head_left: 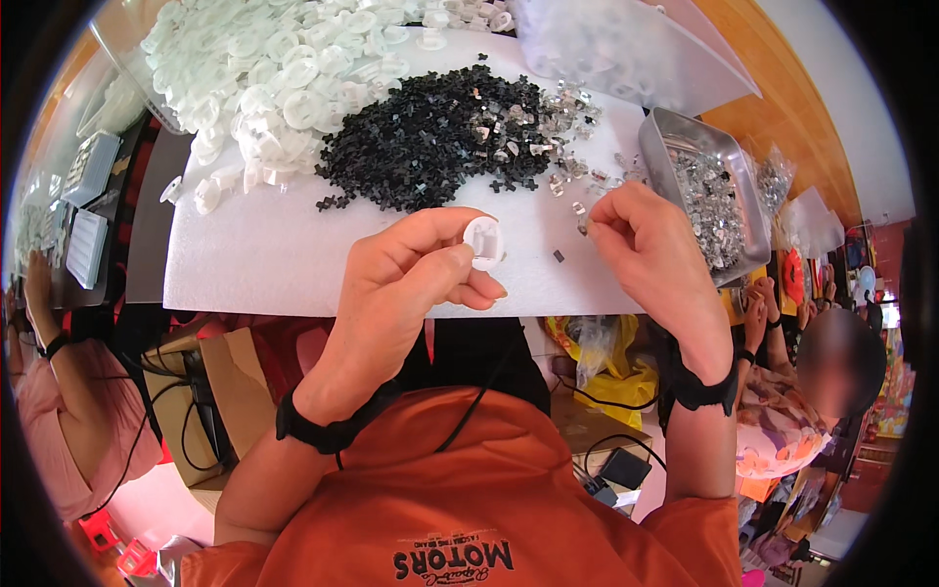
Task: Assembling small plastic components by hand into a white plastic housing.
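Between the thumb and fingers of my left hand point(416, 264) is a round white plastic part point(484, 243) with a rectangular recess, held over the front of the white foam board point(245, 264). To its right, my right hand point(646, 240) is closed in a pinch at the edge of the loose metal clips point(558, 184). A small metal piece point(583, 229) shows at its fingertips, too small to make out fully. One small dark piece point(558, 256) lies on the board between both hands. Behind them spreads a heap of black cross-shaped parts point(421, 137).
White round parts point(284, 78) are piled at the far left. A metal tray point(657, 147) of clips stands at the right, with a translucent plastic bin point(626, 49) behind. Other people sit on both sides; a person's arm point(83, 391) shows at left. Cardboard point(235, 382) stands below the table.
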The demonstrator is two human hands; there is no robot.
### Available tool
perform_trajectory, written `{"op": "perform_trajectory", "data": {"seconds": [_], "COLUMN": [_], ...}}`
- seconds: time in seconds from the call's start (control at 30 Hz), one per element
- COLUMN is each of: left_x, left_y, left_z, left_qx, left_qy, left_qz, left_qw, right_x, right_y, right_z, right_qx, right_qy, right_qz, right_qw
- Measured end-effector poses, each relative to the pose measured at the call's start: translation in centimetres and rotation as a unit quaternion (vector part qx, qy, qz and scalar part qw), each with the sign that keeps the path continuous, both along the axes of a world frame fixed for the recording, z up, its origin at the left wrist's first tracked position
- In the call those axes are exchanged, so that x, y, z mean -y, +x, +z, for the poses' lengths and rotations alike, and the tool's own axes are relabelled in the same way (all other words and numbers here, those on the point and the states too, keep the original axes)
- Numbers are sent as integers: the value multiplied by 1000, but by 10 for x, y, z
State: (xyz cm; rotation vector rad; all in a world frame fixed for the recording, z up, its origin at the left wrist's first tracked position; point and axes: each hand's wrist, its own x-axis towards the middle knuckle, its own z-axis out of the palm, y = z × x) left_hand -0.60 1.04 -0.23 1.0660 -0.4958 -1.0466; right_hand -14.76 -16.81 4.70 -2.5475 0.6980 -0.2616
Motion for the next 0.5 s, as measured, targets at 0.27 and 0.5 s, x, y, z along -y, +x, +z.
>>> {"op": "perform_trajectory", "data": {"seconds": [0.27, 0.5], "left_x": [-3, -2], "left_y": [0, 1], "left_z": [-4, -7], "left_qx": [-7, -15], "left_qy": [-21, -52], "left_qz": [-2, -2], "left_qw": [1000, 999], "right_x": [-38, -41], "right_y": [28, 37], "right_z": [18, 6], "right_qx": [33, 75], "right_qy": [214, 136], "right_qz": [58, 148], "right_qw": [975, 977]}}
